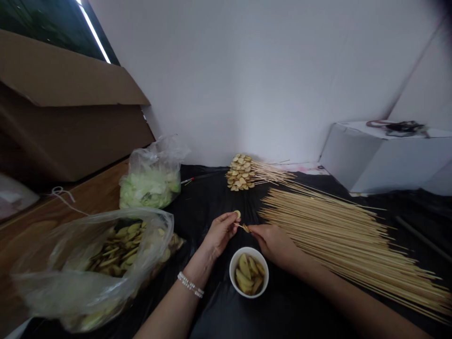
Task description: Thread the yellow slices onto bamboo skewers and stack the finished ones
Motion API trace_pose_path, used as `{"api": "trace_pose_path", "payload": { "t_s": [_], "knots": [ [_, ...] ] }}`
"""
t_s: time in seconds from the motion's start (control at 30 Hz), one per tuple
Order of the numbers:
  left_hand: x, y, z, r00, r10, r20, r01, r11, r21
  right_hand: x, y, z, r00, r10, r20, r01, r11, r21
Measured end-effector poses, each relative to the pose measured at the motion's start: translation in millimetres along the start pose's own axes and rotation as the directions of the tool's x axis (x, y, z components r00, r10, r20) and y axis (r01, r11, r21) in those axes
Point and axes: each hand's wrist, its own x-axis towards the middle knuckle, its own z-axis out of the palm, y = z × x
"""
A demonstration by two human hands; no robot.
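**Thin stick (239, 225) held beyond white cup (250, 295)**

A pale slice (238, 214) is pinched by the left fingers (226, 221), a browner slice (246, 228) by the right fingers (257, 230). Between them the stick is aligned sideways, its right end at the browner slice; whether that is pierced cannot be told. No writing is legible.

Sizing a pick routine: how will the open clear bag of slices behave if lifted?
The bag is probably floppy: its film looks thin and creased. The many slices inside likely make it heavy and shift its weight. It could spill, since its mouth gapes.
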Motion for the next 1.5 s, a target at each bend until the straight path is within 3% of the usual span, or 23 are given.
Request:
{"api": "trace_pose_path", "payload": {
  "t_s": [0.97, 1.2, 1.5],
  "knots": [
    [-1.6, 2.5, 2.1, 1.0, -0.02, -0.004, 0.02, 1.0, 0.013, 0.4, 1.4, 5.3, 0.999, -0.025, 0.02, 0.027, 0.996, -0.086],
    [-1.1, 0.1, 1.5, 1.0, -0.01, 0.021, 0.008, 0.997, 0.072, -0.3, -2.3, 5.5, 0.995, 0.014, 0.094, -0.002, 0.992, -0.129],
    [-2.4, 0.2, 3.4, 0.999, -0.009, 0.043, 0.004, 0.993, 0.115, -0.1, -2.7, 7.7, 0.996, 0.017, 0.085, 0.001, 0.978, -0.207]
  ]
}}
